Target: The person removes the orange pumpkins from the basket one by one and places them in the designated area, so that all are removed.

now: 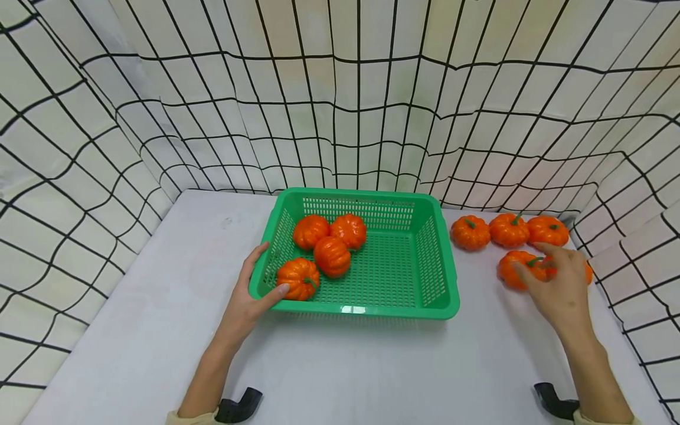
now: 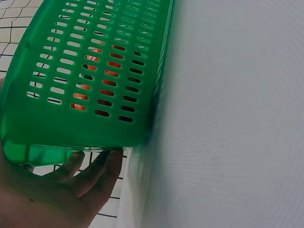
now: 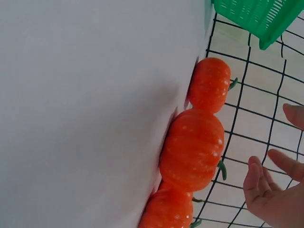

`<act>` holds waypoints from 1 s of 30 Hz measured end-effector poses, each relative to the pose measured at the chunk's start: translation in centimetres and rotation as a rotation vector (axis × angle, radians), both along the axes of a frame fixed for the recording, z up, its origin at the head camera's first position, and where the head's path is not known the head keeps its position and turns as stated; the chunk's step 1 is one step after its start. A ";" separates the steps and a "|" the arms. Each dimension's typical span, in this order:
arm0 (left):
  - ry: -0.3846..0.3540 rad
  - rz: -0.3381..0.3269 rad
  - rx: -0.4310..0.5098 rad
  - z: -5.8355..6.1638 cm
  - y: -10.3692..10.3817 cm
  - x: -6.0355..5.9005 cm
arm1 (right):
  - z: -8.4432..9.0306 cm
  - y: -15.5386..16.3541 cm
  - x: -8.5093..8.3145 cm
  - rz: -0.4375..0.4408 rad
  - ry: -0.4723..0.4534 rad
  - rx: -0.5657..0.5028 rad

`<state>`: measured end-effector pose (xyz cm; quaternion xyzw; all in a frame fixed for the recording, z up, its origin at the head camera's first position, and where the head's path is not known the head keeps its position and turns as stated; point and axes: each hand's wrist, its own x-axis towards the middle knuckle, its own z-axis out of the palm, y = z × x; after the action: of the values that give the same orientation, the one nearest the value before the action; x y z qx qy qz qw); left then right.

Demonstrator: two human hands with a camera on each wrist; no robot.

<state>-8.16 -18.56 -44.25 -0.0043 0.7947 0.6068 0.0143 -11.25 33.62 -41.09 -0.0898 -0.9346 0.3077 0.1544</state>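
Observation:
A green plastic basket with slotted walls stands on the white table, several small orange pumpkins in its left half. My left hand grips its front left corner, thumb over the rim by the nearest pumpkin and fingers along the outer wall. The left wrist view shows those fingertips against the basket's outside. My right hand hovers over the pumpkins right of the basket, above a front pumpkin and another that it partly hides. In the right wrist view its fingers are spread, apart from the pumpkins.
Three more pumpkins stand in a row at the back right, among them one beside the basket. Black netting over white sheeting rises behind the table and along both sides.

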 end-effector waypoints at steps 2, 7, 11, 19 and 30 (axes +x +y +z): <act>0.000 0.000 0.006 0.0 0.0 0.0 | 0.1 -0.4 0.0 0.044 0.029 -0.019; 0.000 0.001 0.013 0.0 0.0 0.0 | 0.4 -1.6 0.1 0.130 0.020 -0.052; -0.002 0.006 -0.002 0.0 0.0 0.0 | 0.8 -3.0 0.1 0.189 0.042 -0.077; -0.001 0.002 0.004 0.0 -0.1 0.1 | 1.1 -5.1 0.4 0.277 0.099 -0.128; 0.002 0.006 -0.008 0.0 0.0 0.1 | 2.0 -7.8 1.0 0.327 0.134 -0.173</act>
<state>-8.06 -18.57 -44.23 -0.0061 0.7971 0.6037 0.0114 -10.24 25.83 -39.09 0.0710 -0.8944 0.4130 0.1561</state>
